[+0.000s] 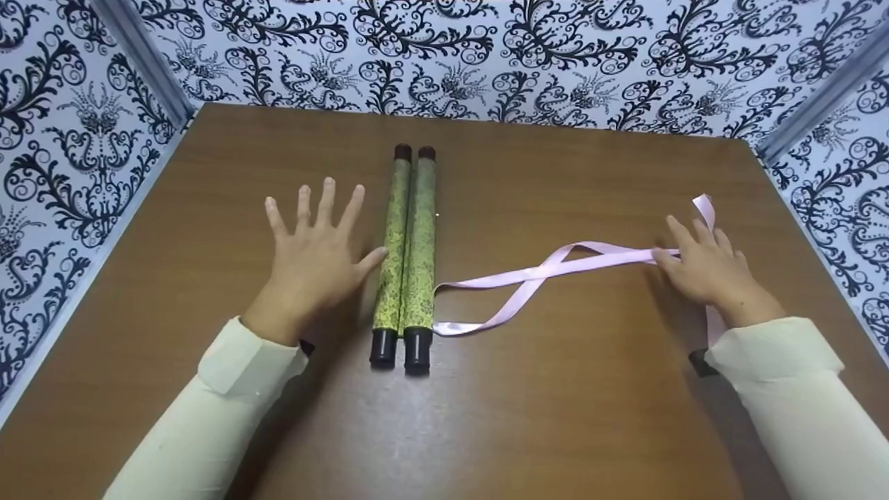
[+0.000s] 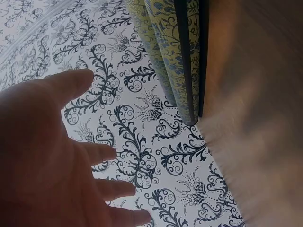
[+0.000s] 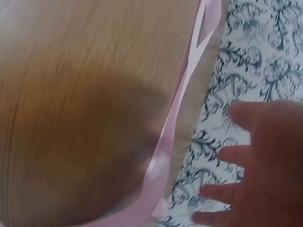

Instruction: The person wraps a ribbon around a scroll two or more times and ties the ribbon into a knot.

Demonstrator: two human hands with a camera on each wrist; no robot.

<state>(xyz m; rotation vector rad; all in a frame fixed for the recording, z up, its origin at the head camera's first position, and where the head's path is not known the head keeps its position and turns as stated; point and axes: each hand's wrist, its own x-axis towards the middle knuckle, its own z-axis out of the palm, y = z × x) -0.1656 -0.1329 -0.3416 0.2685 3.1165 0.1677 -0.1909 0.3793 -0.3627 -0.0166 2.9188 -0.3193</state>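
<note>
Ribbon [image 1: 545, 272] and patterned rolls [image 1: 419, 257] on the table [image 1: 555, 417]: lying side by side, in the rolls' case, near the middle, with dark end caps [image 1: 417, 351] at both ends; running rightward, in the ribbon's case, as two pink strands from the rolls' right side, crossing partway and passing under the right hand [image 1: 710, 271].

On the left, holding all fingers spread apart and gripping nothing, with the left hand [image 1: 311, 260] just beside the rolls, overlapping the near edge with the thumb in the head view; not showing plainly whether touching or only hovering. On the right, holding fingers straight and apart over the ribbon, clasping nothing; not showing whether pressing on it.

Looking round and unheld, so possibly risking a sideways roll from a nudge of the left thumb. Possibly risking a skewed pair, from catching the ribbon on a fingertip and dragging. Seeming loose at the crossing, hence perhaps inviting a twist from gathering both strands.
</note>
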